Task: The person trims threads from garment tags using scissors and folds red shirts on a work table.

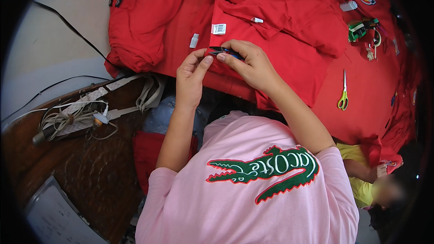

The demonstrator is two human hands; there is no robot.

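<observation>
My right hand (253,65) is closed around small thread snips (221,50) with dark blades and a bit of blue on the handle. The blades point left, toward my left hand (192,74), whose thumb and forefinger pinch the edge of a red garment (280,49). The tips of the snips are right beside those fingers. On the garment, just above my hands, is a white label (219,29) with a barcode. A small white tag (194,40) lies on red cloth to its left, and another pale tag (257,20) shows farther up.
Yellow-handled scissors (343,97) lie on the red cloth at right, with tape rolls (357,31) and a white bottle-like item (348,6) beyond. Folded red garments (140,22) are piled at left. Bundled cables (63,119) are at lower left. Another person (361,167) handles red cloth at right.
</observation>
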